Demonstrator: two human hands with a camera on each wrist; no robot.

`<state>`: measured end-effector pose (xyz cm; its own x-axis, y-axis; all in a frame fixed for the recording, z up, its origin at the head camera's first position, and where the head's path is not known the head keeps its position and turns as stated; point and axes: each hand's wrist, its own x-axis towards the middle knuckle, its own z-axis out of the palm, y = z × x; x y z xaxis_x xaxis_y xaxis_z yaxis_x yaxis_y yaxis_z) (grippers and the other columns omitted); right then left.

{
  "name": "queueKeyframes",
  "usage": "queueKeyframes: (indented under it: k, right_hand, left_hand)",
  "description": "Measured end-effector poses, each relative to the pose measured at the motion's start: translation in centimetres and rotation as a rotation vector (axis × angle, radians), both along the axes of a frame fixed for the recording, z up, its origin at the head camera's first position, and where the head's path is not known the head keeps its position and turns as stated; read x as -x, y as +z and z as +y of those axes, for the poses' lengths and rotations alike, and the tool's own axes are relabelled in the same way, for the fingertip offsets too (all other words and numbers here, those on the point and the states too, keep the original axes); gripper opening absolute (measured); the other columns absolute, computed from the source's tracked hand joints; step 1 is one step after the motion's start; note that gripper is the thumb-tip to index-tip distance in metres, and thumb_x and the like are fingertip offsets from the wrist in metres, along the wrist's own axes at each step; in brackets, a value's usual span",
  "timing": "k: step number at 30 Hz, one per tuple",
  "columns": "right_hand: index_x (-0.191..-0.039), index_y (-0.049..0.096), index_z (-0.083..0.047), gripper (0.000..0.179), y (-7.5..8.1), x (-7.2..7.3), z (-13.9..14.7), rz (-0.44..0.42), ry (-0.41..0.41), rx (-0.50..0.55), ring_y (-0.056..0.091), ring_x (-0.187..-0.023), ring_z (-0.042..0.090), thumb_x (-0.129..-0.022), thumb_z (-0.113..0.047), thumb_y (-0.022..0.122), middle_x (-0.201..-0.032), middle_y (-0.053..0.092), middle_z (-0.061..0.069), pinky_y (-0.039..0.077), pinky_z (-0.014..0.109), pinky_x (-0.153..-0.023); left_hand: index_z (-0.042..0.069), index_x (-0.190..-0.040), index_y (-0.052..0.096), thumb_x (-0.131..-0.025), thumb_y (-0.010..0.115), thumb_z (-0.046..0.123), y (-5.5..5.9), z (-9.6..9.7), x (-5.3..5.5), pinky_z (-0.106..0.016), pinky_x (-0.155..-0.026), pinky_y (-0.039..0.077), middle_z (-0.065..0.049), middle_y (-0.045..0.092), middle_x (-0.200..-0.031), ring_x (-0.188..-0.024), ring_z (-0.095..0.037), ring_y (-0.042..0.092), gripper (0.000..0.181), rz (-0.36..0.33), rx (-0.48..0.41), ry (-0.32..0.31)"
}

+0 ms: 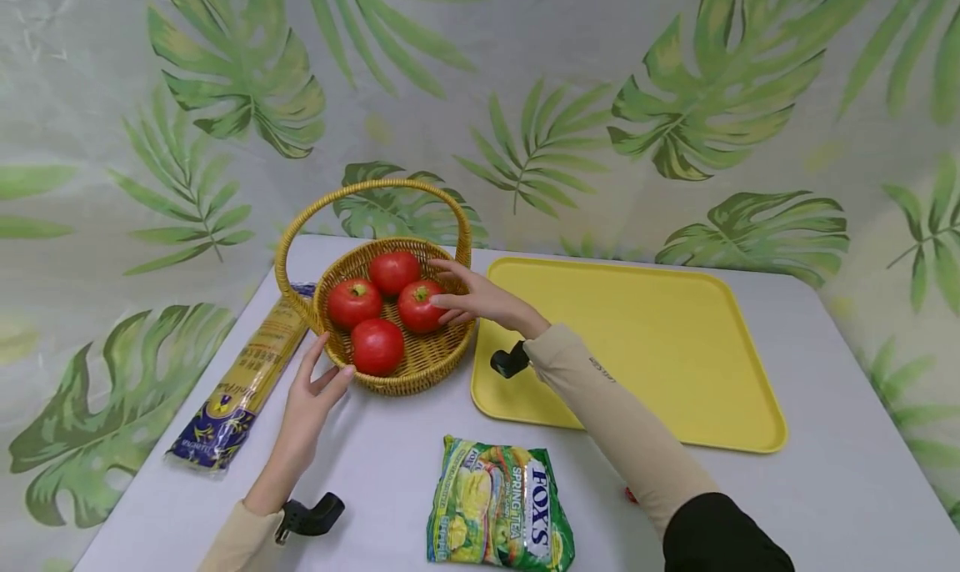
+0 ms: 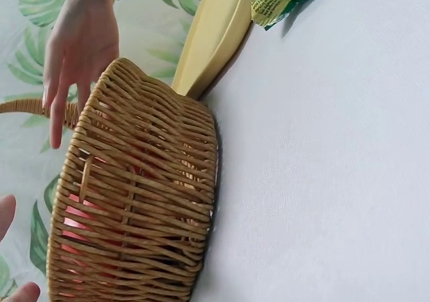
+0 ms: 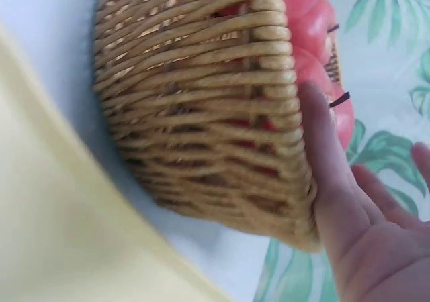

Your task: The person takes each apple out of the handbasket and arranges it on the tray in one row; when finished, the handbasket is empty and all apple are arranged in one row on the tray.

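Note:
A wicker basket [image 1: 420, 376] with a tall arched handle [image 1: 375, 186] holds several round red fruits [image 1: 378, 347] with short stems. My right hand [image 1: 487, 301] reaches over the basket's right rim, fingers spread, the thumb right at the nearest fruit [image 1: 421, 307]. In the right wrist view, a digit of the right hand [image 3: 376, 228] lies along the rim, with fruits [image 3: 312, 33] just past it. At the basket's front left is my left hand [image 1: 306, 405], thumb and fingers apart around the rim. Only its fingertips [image 2: 25, 292] show in the left wrist view.
A yellow tray [image 1: 637, 338] lies right of the basket. Left of it is a spaghetti packet [image 1: 247, 380], and a green FOX'S Spring Tea bag [image 1: 498, 505] lies in front. A small red thing [image 1: 630, 495] peeks out beside the right sleeve. Leaf-patterned cloth [image 1: 540, 55] hangs behind.

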<state>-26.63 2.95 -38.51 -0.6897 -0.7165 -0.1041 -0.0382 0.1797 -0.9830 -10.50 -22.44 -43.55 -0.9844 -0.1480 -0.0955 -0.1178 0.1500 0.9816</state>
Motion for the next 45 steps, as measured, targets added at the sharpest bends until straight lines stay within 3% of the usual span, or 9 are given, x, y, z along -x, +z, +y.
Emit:
queueKeyframes:
  k: [2,5,10,14,23,29,37,45]
  right_hand:
    - [-0.153,0.018,-0.017,0.068,0.0,0.3,-0.6,-0.052,0.001,0.001,0.058,-0.102,0.047,-0.097,-0.016,0.056,-0.154,0.014,0.019,0.044,0.057,-0.093]
    - [-0.154,0.016,-0.017,0.069,0.0,0.6,-1.3,-0.116,-0.009,-0.003,0.059,-0.101,0.048,-0.097,-0.016,0.056,-0.155,0.01,0.018,0.044,0.057,-0.093]
    - [-0.154,0.014,-0.018,0.07,-0.1,0.7,-2.2,-0.196,-0.025,-0.043,0.057,-0.103,0.05,-0.097,-0.015,0.055,-0.151,0.021,0.019,0.047,0.053,-0.092]
    - [-0.154,0.012,-0.02,0.072,-0.3,0.7,-2.8,-0.235,-0.043,-0.085,0.056,-0.105,0.051,-0.097,-0.016,0.055,-0.148,0.027,0.02,0.048,0.051,-0.091]
    - [-0.153,0.014,-0.025,0.075,-0.3,0.5,-4.1,-0.292,-0.083,-0.188,0.056,-0.101,0.053,-0.094,-0.014,0.059,-0.149,0.025,0.019,0.049,0.053,-0.088]
    - [-0.151,0.023,-0.023,0.07,-0.8,0.3,-4.8,-0.254,-0.12,-0.235,0.059,-0.095,0.053,-0.093,-0.01,0.06,-0.146,0.028,0.02,0.053,0.052,-0.081]
    - [-0.146,0.035,-0.018,0.065,-1.0,-0.4,-5.5,-0.16,-0.162,-0.209,0.061,-0.09,0.052,-0.09,-0.002,0.063,-0.141,0.034,0.021,0.052,0.053,-0.082]
    - [-0.143,0.039,-0.019,0.06,-0.7,-0.2,-4.8,-0.059,-0.125,-0.211,0.061,-0.084,0.052,-0.09,-0.009,0.066,-0.135,0.042,0.019,0.054,0.052,-0.078]
  left_hand:
    - [0.023,-0.154,0.014,-0.097,0.058,0.026,-0.3,0.0,0.4,-0.045,-0.1,0.04,-0.002,-0.001,-0.159,-0.135,-0.035,0.029,0.072,-0.011,-0.031,-0.014]
    - [0.022,-0.155,0.013,-0.097,0.058,0.025,-0.7,0.1,0.8,-0.047,-0.101,0.039,-0.002,-0.003,-0.159,-0.136,-0.036,0.027,0.073,-0.022,-0.077,-0.025]
    - [0.023,-0.155,0.012,-0.098,0.057,0.021,-1.0,0.2,1.3,-0.046,-0.102,0.038,-0.003,-0.002,-0.159,-0.136,-0.039,0.026,0.073,-0.04,-0.115,-0.028]
    - [0.024,-0.155,0.011,-0.098,0.057,0.018,-0.9,0.2,1.5,-0.048,-0.103,0.036,-0.004,-0.003,-0.159,-0.135,-0.04,0.025,0.074,-0.046,-0.139,-0.026]
    - [0.024,-0.155,0.01,-0.098,0.056,0.014,-0.8,0.3,1.6,-0.047,-0.105,0.034,-0.002,-0.006,-0.158,-0.135,-0.039,0.023,0.074,-0.056,-0.187,-0.039]
    - [0.024,-0.155,0.009,-0.098,0.055,0.015,-0.9,0.3,1.6,-0.048,-0.105,0.034,-0.002,-0.006,-0.158,-0.135,-0.04,0.022,0.074,-0.054,-0.186,-0.051]
    - [0.024,-0.155,0.009,-0.098,0.055,0.016,-0.9,0.1,1.6,-0.047,-0.104,0.034,-0.002,-0.006,-0.158,-0.136,-0.041,0.021,0.074,-0.056,-0.183,-0.057]
    - [0.024,-0.155,0.009,-0.098,0.055,0.016,-0.9,0.1,1.7,-0.048,-0.104,0.034,-0.003,-0.005,-0.159,-0.136,-0.041,0.022,0.074,-0.057,-0.177,-0.051]
